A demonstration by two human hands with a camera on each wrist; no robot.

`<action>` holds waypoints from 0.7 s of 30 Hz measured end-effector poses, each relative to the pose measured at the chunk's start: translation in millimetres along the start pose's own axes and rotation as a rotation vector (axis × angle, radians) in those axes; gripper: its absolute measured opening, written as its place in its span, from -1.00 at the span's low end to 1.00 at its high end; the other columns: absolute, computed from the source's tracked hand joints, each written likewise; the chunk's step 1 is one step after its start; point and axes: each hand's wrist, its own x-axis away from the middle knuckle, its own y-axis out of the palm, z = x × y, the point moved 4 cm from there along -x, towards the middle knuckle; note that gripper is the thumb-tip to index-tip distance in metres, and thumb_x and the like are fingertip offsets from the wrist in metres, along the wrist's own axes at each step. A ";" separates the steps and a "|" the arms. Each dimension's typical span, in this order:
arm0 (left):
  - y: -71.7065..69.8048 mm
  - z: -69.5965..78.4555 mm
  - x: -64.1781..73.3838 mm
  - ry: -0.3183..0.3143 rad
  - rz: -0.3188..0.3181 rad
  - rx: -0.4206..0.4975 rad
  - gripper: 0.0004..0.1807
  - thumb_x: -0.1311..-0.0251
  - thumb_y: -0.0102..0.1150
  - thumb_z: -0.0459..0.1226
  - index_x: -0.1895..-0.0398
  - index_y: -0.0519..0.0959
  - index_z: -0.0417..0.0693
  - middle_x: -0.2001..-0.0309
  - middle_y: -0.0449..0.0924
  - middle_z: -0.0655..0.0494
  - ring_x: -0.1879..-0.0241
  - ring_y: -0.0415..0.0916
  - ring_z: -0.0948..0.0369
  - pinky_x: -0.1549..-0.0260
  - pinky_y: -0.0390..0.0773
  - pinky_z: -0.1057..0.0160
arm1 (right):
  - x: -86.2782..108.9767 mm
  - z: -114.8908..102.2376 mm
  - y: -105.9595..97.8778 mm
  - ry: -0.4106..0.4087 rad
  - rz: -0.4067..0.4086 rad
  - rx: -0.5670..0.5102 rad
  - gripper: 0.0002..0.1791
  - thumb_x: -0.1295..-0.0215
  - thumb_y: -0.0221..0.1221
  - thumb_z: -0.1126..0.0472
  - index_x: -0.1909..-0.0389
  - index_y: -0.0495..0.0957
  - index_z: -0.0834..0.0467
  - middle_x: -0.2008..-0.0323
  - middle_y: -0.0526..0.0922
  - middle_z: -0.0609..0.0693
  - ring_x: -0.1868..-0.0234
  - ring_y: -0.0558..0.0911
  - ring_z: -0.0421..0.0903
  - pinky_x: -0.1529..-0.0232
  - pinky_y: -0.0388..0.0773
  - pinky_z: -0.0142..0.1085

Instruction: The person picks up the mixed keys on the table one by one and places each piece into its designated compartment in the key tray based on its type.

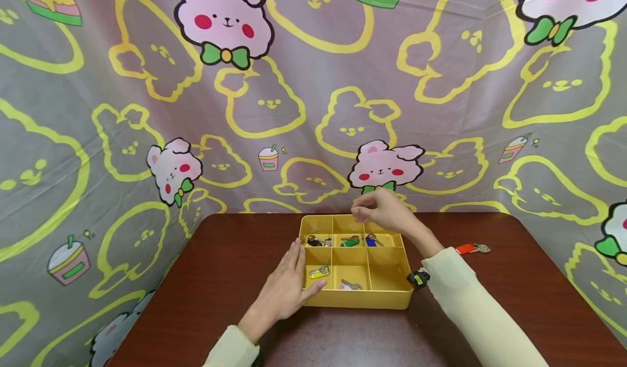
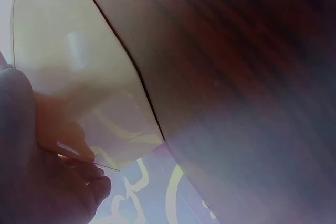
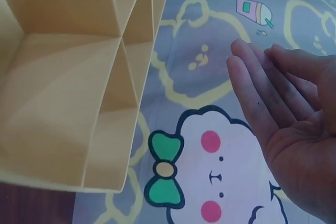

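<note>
A yellow compartment tray stands on the table, with keys on coloured tags in it. In its back row lie a black-tagged key, a green-tagged key and a blue-tagged key. The front row has a yellow-tagged key at left and a pale-tagged key in the middle. My left hand rests along the tray's left wall, thumb at the front corner. Above the back right compartments hovers my right hand; the right wrist view shows its fingers loosely bent, nothing between them.
On the table, right of the tray and beyond the right forearm, lies a key with a red tag. A patterned curtain hangs close behind the table and along its sides. A black wrist device sits beside the tray's right wall.
</note>
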 end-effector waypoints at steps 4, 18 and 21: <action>0.3 0.4 -0.1 0.005 0.002 -0.002 0.14 -0.46 -0.30 0.45 -0.65 0.05 -0.37 -0.71 -0.16 -0.29 -0.70 -0.07 -0.13 -0.61 0.23 -0.05 | 7.1 3.8 -3.7 -0.013 0.016 -0.023 -0.78 -0.49 0.28 0.18 0.04 0.78 0.22 0.24 0.87 0.11 0.29 0.85 -0.10 0.14 0.81 -0.17; -1.1 0.2 -0.3 0.021 0.017 -0.021 0.14 -0.47 -0.31 0.45 -0.62 0.10 -0.40 -0.70 -0.14 -0.33 -0.69 -0.03 -0.16 -0.62 0.21 -0.06 | 29.0 16.0 -18.4 0.006 0.078 0.013 -0.87 -0.45 0.31 0.21 0.15 0.80 0.15 0.25 0.86 0.05 0.29 0.83 -0.16 0.22 0.80 -0.29; -0.5 -0.2 -0.7 0.019 0.012 -0.019 0.14 -0.47 -0.31 0.45 -0.63 0.09 -0.40 -0.70 -0.14 -0.32 -0.70 -0.05 -0.15 -0.62 0.21 -0.05 | 35.4 21.5 -21.6 0.019 0.086 0.020 -0.86 -0.46 0.30 0.23 0.12 0.80 0.16 0.25 0.86 0.05 0.28 0.83 -0.16 0.20 0.80 -0.28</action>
